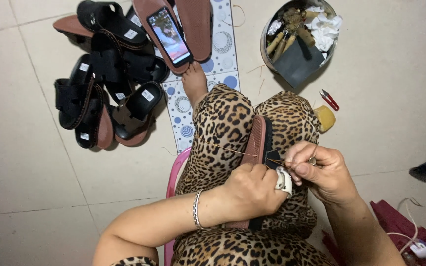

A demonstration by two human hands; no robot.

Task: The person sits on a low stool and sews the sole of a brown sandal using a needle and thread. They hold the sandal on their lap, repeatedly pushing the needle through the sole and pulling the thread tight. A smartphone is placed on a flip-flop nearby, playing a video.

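Observation:
A sandal [259, 140] with a brown sole and black upper stands on edge between my knees, over leopard-print trousers. My left hand [253, 189] grips its lower part; the thumb wears white tape, and a silver bracelet [196, 209] sits on the wrist. My right hand [323, 170] pinches a needle at the black strap. A thin tan thread [223, 147] runs left from the needle across my knee.
Several black and brown sandals [107, 79] lie piled at the upper left. A lit phone [169, 35] rests on brown soles on a dotted mat [221, 54]. A round tin of tools [299, 37], red snips [329, 100], a yellow lump [325, 117] and a pink stool [175, 177] surround me.

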